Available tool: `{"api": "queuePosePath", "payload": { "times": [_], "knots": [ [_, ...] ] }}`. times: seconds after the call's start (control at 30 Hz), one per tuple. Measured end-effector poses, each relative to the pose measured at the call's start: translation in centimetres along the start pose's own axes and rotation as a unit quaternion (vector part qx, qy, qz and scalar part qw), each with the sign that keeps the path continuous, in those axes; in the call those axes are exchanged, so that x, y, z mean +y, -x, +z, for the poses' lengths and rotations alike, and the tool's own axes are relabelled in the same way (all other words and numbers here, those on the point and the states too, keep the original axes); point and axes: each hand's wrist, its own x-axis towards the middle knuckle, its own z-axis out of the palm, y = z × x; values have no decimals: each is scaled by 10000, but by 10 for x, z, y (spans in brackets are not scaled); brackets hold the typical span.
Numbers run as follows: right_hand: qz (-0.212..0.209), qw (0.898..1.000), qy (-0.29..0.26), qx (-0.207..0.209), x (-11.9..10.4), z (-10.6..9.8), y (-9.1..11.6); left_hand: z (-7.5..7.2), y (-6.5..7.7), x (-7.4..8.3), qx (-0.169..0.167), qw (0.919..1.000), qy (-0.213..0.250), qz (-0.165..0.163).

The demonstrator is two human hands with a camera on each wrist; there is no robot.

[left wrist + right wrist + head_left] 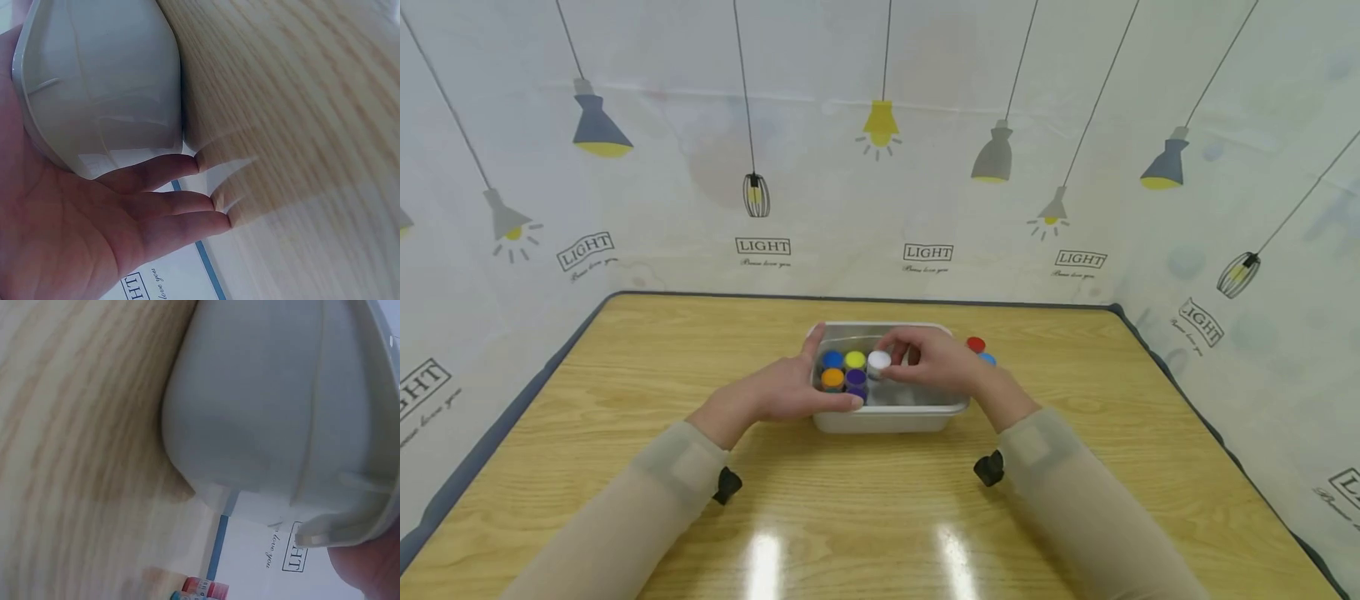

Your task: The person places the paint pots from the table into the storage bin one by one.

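Note:
A white plastic tub (pixel 880 422) stands on the table in front of me. My left hand (pixel 786 387) rests against its left end, thumb along the near rim and index finger at the far rim; in the left wrist view the other fingers (pixel 181 231) stretch straight past the outer wall. My right hand (pixel 936 360) reaches over the tub's right side and pinches a small white-lidded jar (pixel 878 363) inside it. Beside that jar stand small jars with blue (pixel 832 360), yellow (pixel 855 360), orange (pixel 832 379) and purple (pixel 856 378) lids. Another purple lid is partly hidden by my left thumb.
To the right of the tub stand a red-lidded jar (pixel 976 344) and a light blue-lidded jar (pixel 987 359), the latter partly behind my right hand. The wooden table (pixel 880 500) ends at a wall sheet (pixel 835 275) printed with lamps.

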Motion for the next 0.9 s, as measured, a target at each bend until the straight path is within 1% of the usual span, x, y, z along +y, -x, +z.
{"api": "queuePosePath", "payload": {
  "times": [0.23, 0.47, 0.7, 0.9],
  "knots": [
    [357, 9984, 444, 1, -3, 5, 2, -1, 1, 1, 31, 10000, -7, 35],
    [575, 9953, 749, -206, -5, 5, 4, 0, 0, 1, -2, 10000, 13, 65],
    [582, 9913, 1105, -405, -4, 6, 3, 0, 0, 1, -3, 10000, -26, 58],
    [517, 9853, 1540, -524, -3, 7, 1, 0, 0, 1, 5, 10000, -18, 28]
  ]
}}
